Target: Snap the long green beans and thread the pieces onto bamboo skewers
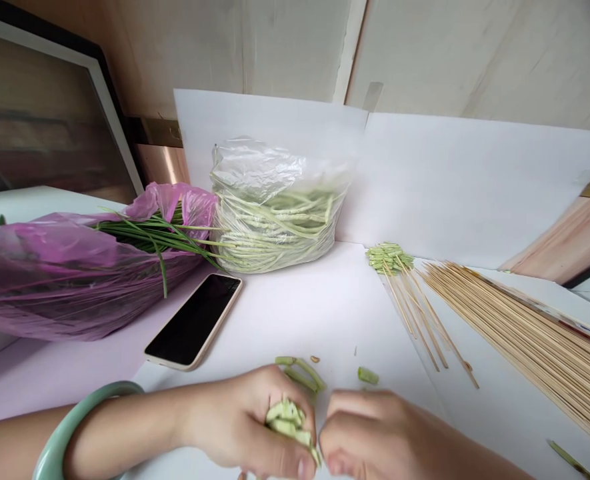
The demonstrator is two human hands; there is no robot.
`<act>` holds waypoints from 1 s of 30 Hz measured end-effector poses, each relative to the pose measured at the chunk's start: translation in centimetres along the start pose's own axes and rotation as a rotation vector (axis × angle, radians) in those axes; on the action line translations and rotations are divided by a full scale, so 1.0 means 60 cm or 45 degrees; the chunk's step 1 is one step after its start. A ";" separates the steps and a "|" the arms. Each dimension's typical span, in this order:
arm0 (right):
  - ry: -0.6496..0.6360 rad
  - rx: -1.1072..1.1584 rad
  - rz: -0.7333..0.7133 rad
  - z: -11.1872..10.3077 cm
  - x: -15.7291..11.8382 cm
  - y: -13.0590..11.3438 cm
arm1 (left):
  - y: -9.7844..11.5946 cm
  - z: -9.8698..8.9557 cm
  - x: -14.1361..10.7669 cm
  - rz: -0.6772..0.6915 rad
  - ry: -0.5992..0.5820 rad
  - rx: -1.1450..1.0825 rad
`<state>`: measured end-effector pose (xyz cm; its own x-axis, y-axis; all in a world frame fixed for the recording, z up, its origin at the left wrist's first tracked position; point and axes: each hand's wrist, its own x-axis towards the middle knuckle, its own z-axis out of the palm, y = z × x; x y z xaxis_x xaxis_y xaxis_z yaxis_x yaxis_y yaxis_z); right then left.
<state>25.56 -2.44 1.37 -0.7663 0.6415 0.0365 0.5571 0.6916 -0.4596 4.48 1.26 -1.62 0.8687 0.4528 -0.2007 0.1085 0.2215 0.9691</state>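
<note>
Left hand: The left hand point(239, 420) was curled closed around a bunch of pale green stalk pieces point(285, 420), low at the bottom edge of the view, and a pale green bangle point(59, 433) circled the wrist.

Right hand: The right hand point(359, 433) was curled inward just beside the left, its knuckles upward, and seemed to touch the end of the bunch. Whether it pinched anything was hidden.

Loose pieces: Two longer green strips point(299, 372) lay just above the left hand, and a short cut piece point(368, 375) sat apart to the right. A thin green strip point(572, 460) lay at the lower right corner.

Skewers: A large flat row of bamboo skewers point(529, 340) lay on the right, well apart from the hands. Nearer the back, a smaller group of skewers point(415, 307) ended in a cluster of green pieces point(389, 259).

Bags: A clear plastic bag point(275, 207) packed with long pale green stalks stood at the back. Beside it, a pink plastic bag point(65, 280) held dark green leaves point(155, 233) that stuck out of its mouth.

Phone: A black-screened smartphone point(193, 321) in a beige case lay face up between the bags and the hands.

Surroundings: White paper point(465, 187) lined the wall behind the white worktop point(285, 313), and a dark-framed picture point(39, 113) leaned at the left.
</note>
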 end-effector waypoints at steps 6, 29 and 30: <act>0.126 -0.032 0.273 -0.007 0.005 0.042 | -0.014 -0.011 0.015 0.062 0.294 -0.195; 0.071 0.131 0.201 -0.003 0.013 0.059 | -0.013 -0.004 0.028 0.143 0.350 -0.729; 0.071 0.137 0.210 -0.004 0.014 0.059 | -0.013 -0.004 0.028 0.147 0.354 -0.729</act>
<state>26.96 0.63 0.01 -0.6471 0.7624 0.0008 0.6337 0.5384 -0.5555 5.71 2.07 -2.75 0.6933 0.6912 -0.2041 -0.3198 0.5489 0.7723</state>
